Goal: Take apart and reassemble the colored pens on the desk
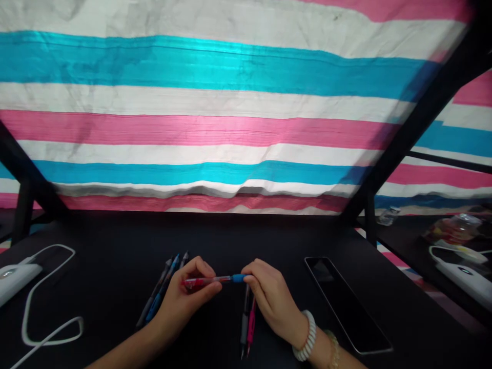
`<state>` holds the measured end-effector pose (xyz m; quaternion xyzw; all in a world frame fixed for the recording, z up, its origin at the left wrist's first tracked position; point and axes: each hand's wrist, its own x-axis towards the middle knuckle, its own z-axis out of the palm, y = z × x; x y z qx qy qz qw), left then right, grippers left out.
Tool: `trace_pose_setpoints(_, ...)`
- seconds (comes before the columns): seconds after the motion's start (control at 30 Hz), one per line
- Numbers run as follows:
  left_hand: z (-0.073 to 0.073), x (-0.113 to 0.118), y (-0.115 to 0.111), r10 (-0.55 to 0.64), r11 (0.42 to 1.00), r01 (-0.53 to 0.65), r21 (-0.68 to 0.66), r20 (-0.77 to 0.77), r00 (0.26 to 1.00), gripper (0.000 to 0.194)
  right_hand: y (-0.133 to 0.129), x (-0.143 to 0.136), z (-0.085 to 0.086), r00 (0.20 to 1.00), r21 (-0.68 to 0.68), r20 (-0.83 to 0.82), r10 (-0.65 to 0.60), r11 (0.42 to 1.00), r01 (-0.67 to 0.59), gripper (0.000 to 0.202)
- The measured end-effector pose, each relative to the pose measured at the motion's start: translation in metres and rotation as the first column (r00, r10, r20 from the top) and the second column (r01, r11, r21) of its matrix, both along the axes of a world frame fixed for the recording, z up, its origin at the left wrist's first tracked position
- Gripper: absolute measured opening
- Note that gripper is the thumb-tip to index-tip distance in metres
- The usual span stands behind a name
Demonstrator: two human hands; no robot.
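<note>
A pen (223, 279) with a red end and a blue end lies level between my two hands, held above the black table. My left hand (192, 287) pinches its red part between thumb and fingers. At the blue end, my right hand (269, 287) closes its thumb and fingertips on the pen. Several pens (163, 287), dark and blue ones among them, lie slanted beside and partly behind my left hand. Below my right hand lie a grey-and-black pen (244, 323) and a pink pen (251, 323), side by side, their upper parts partly hidden.
A dark phone (348, 305) lies flat on the black table (207, 236) to the right. On the left are a white device (17, 282) and its white cable (26, 312). Striped sheeting (215, 102) hangs behind. Another table at right holds a glass jar (461, 228).
</note>
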<state>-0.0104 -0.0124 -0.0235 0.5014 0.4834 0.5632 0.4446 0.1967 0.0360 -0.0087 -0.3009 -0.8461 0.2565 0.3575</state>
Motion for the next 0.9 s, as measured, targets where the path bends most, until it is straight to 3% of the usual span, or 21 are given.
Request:
trace_pose_setpoints(0.07, -0.0007, 0.0001, 0.0001, 0.003, 1.000, -0.003, -0.006, 0.009, 1.000, 0.023, -0.0010, -0.0003, -0.0009, 1.000, -0.024, 0.008, 0.002, 1.000, -0.002, 0.006)
trace_pose_setpoints(0.27, -0.0026, -0.0007, 0.0007, 0.000, 0.999, 0.003, -0.039, 0.061, 0.998, 0.022, -0.0008, 0.0001, -0.0055, 1.000, 0.044, 0.030, 0.009, 0.999, -0.010, 0.012)
trace_pose_setpoints(0.47, -0.0036, -0.0005, 0.0014, -0.013, 0.999, 0.015, -0.033, 0.052, 0.999, 0.024, -0.0001, 0.0003, 0.0006, 0.997, 0.089, 0.074, 0.009, 0.996, -0.016, 0.016)
trace_pose_setpoints(0.53, -0.0049, -0.0003, 0.0016, -0.019, 0.999, 0.021, -0.033, 0.052, 0.998, 0.024, -0.0011, -0.0003, 0.0012, 0.998, 0.076, 0.067, 0.021, 0.997, -0.026, 0.010)
trace_pose_setpoints(0.63, -0.0070, 0.0000, 0.0015, -0.021, 0.998, 0.025, -0.049, 0.073, 0.997, 0.023, -0.0017, -0.0009, -0.0007, 0.999, 0.038, 0.044, 0.023, 0.999, -0.025, 0.018)
trace_pose_setpoints(0.77, -0.0071, 0.0001, 0.0015, -0.027, 0.998, 0.033, -0.062, 0.087, 0.996, 0.024, -0.0002, -0.0007, -0.0018, 0.998, 0.056, 0.068, 0.019, 0.998, -0.022, 0.007)
trace_pose_setpoints(0.9, -0.0050, 0.0008, 0.0021, -0.024, 0.998, 0.030, -0.059, 0.094, 0.995, 0.025, -0.0004, -0.0008, -0.0002, 0.995, 0.099, 0.101, 0.014, 0.995, -0.024, 0.017)
